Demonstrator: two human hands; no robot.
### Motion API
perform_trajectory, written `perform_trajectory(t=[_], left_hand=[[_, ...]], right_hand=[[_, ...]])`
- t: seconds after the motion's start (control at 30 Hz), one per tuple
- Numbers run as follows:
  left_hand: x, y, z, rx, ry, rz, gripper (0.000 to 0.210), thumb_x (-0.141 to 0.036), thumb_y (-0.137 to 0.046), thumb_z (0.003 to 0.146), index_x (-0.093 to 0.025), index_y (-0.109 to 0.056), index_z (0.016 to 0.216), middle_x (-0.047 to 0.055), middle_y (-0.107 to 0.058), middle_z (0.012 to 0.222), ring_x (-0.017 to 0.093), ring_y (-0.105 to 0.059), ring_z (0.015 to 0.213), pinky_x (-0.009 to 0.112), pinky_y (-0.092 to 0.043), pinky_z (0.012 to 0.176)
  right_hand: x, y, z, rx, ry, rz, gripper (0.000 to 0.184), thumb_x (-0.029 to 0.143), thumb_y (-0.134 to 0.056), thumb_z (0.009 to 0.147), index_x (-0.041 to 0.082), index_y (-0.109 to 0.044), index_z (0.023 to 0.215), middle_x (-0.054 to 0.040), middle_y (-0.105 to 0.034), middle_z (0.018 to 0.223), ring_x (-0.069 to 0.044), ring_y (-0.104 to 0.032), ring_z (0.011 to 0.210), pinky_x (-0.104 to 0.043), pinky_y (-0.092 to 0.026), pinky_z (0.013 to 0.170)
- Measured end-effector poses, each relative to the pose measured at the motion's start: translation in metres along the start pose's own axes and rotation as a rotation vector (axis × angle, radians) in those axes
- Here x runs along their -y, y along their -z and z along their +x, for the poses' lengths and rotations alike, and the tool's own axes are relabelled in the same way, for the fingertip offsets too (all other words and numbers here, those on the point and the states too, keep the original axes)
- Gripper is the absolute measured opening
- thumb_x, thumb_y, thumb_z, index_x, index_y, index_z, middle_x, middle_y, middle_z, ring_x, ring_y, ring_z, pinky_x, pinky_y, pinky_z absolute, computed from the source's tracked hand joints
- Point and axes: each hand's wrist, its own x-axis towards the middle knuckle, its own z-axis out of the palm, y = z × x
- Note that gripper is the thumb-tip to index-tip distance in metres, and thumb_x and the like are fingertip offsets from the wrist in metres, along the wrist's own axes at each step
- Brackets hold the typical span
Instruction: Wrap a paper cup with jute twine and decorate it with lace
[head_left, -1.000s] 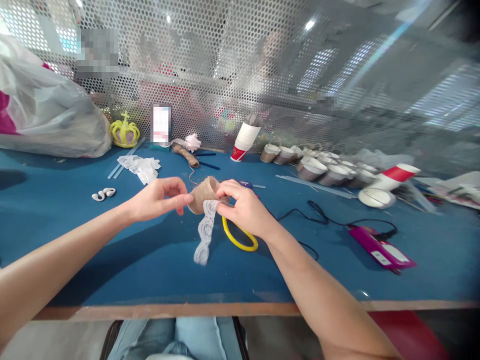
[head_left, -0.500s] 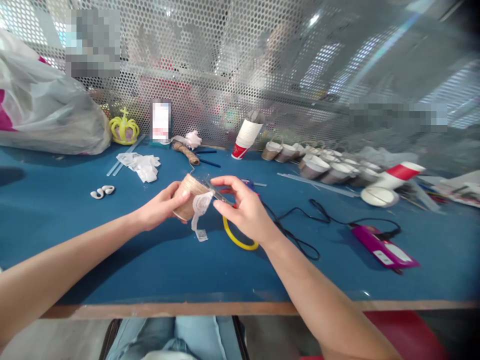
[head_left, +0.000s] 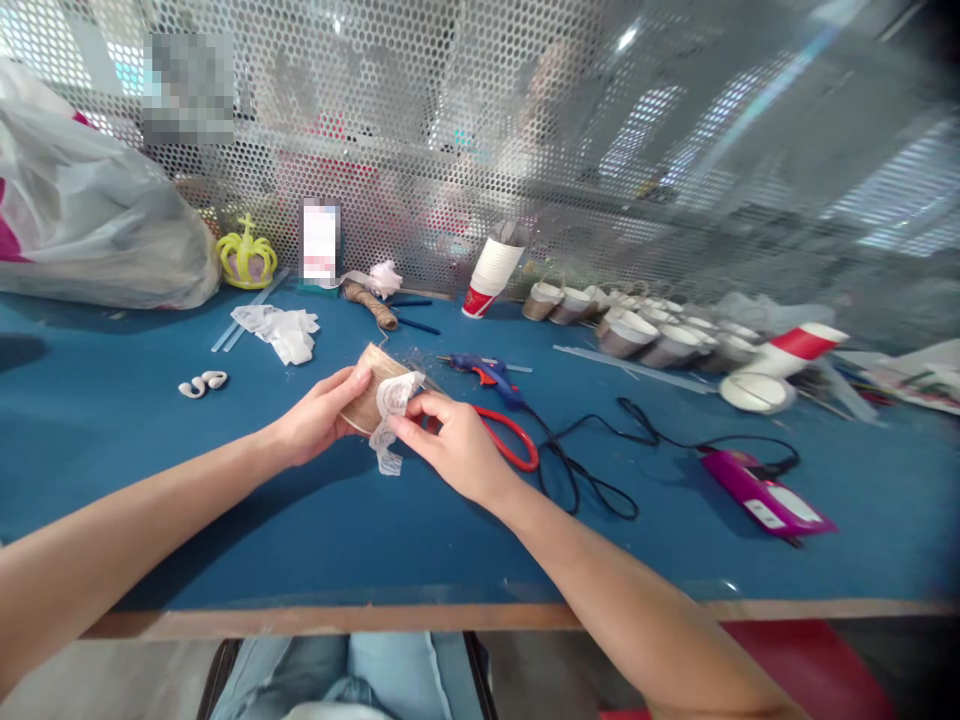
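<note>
My left hand (head_left: 319, 415) is closed around a twine-wrapped cup (head_left: 364, 405), holding it tilted above the blue table. A strip of white lace (head_left: 390, 435) lies against the cup's side, its lower end hanging loose. With thumb and fingers, my right hand (head_left: 450, 440) pinches the lace against the cup. Behind that hand are scissors; their red handle (head_left: 517, 445) shows to its right, and the rest is mostly hidden. A blue glue gun (head_left: 487, 375) lies just beyond, its black cord running right.
A twine bundle (head_left: 369, 303), crumpled white lace (head_left: 281, 330) and small white pieces (head_left: 202, 383) lie to the left and back. Stacked paper cups (head_left: 493, 275), several wrapped cups (head_left: 630, 330) and a purple power strip (head_left: 765, 495) stand toward the right. A perforated metal panel (head_left: 420, 120) rises behind.
My right hand has let go of the scissors, now on the table, and moved left and down onto the lace. The glue gun shows more fully. My left hand still holds the cup.
</note>
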Motion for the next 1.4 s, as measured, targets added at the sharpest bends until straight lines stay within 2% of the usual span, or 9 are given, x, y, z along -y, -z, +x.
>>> perform_trajectory(t=[0.17, 0.3, 0.57, 0.73, 0.93, 1.13, 1.23, 1.3, 1.4], left_hand=[[0.000, 0.003, 0.001, -0.006, 0.007, -0.001, 0.042, -0.048, -0.062, 0.076, -0.014, -0.061, 0.100, 0.007, -0.067, 0.086, 0.017, -0.063, 0.069, 0.027, -0.053, 0.056], [0.001, 0.004, 0.001, 0.006, 0.014, -0.001, 0.041, -0.049, -0.060, 0.077, -0.013, -0.061, 0.098, 0.007, -0.066, 0.085, 0.016, -0.062, 0.068, 0.027, -0.052, 0.055], [0.003, 0.004, 0.001, 0.031, 0.009, 0.007, 0.051, -0.055, -0.067, 0.067, -0.016, -0.061, 0.098, 0.005, -0.065, 0.087, 0.015, -0.061, 0.071, 0.026, -0.051, 0.059], [0.001, 0.002, -0.002, -0.024, -0.006, 0.092, 0.066, -0.049, -0.080, 0.054, -0.015, -0.055, 0.105, 0.006, -0.063, 0.092, 0.016, -0.060, 0.073, 0.028, -0.050, 0.060], [-0.001, 0.000, -0.002, -0.062, -0.017, 0.119, 0.064, -0.046, -0.077, 0.058, -0.015, -0.049, 0.107, 0.006, -0.059, 0.090, 0.016, -0.059, 0.070, 0.030, -0.051, 0.056], [-0.001, 0.000, -0.002, -0.051, -0.020, 0.190, 0.069, -0.042, -0.080, 0.056, -0.016, -0.044, 0.108, 0.006, -0.059, 0.093, 0.015, -0.060, 0.070, 0.026, -0.051, 0.054], [-0.002, 0.001, -0.001, -0.074, -0.041, 0.247, 0.063, -0.040, -0.078, 0.059, -0.015, -0.044, 0.106, 0.004, -0.059, 0.088, 0.013, -0.059, 0.065, 0.024, -0.050, 0.051], [-0.004, 0.004, 0.000, -0.111, -0.065, 0.291, 0.060, -0.039, -0.078, 0.060, -0.016, -0.044, 0.104, 0.003, -0.059, 0.086, 0.013, -0.059, 0.064, 0.024, -0.050, 0.050], [-0.009, 0.007, 0.001, -0.125, -0.086, 0.356, 0.059, -0.037, -0.078, 0.059, -0.016, -0.046, 0.104, 0.003, -0.059, 0.087, 0.014, -0.060, 0.068, 0.027, -0.053, 0.054]], right_hand=[[-0.001, 0.006, 0.000, 0.038, -0.042, 0.028, 0.015, 0.027, -0.057, 0.079, 0.016, -0.058, 0.068, -0.0002, -0.061, 0.065, -0.011, -0.052, 0.058, -0.023, -0.041, 0.056], [-0.002, 0.004, 0.000, 0.047, -0.075, 0.075, 0.014, 0.029, -0.059, 0.078, 0.015, -0.059, 0.075, -0.0029, -0.066, 0.073, -0.014, -0.058, 0.065, -0.025, -0.045, 0.061], [-0.004, -0.001, 0.000, 0.037, -0.080, 0.101, 0.013, 0.025, -0.059, 0.078, 0.015, -0.061, 0.069, -0.0024, -0.066, 0.070, -0.014, -0.060, 0.065, -0.025, -0.046, 0.063], [-0.006, -0.002, 0.000, 0.010, -0.016, 0.099, 0.010, 0.021, -0.059, 0.077, 0.016, -0.061, 0.069, -0.0020, -0.065, 0.072, -0.014, -0.060, 0.069, -0.026, -0.047, 0.066], [-0.007, -0.002, 0.001, 0.034, -0.005, 0.104, 0.011, 0.018, -0.057, 0.076, 0.017, -0.057, 0.065, -0.0007, -0.062, 0.069, -0.013, -0.058, 0.066, -0.026, -0.046, 0.065], [-0.006, -0.004, -0.001, 0.043, -0.014, 0.122, 0.009, 0.020, -0.058, 0.076, 0.016, -0.058, 0.067, -0.0016, -0.064, 0.072, -0.013, -0.059, 0.066, -0.025, -0.046, 0.065], [-0.006, 0.006, 0.002, 0.121, -0.031, 0.058, 0.015, 0.028, -0.059, 0.077, 0.016, -0.061, 0.070, -0.0037, -0.067, 0.074, -0.015, -0.061, 0.069, -0.026, -0.047, 0.065], [-0.011, 0.020, 0.009, 0.140, -0.089, -0.051, 0.023, 0.036, -0.057, 0.080, 0.016, -0.062, 0.070, -0.0040, -0.067, 0.070, -0.016, -0.061, 0.066, -0.026, -0.046, 0.062], [-0.033, 0.052, 0.027, -0.041, -0.271, -0.338, 0.028, 0.036, -0.046, 0.088, 0.017, -0.063, 0.075, -0.0053, -0.070, 0.077, -0.016, -0.064, 0.072, -0.025, -0.047, 0.068]])
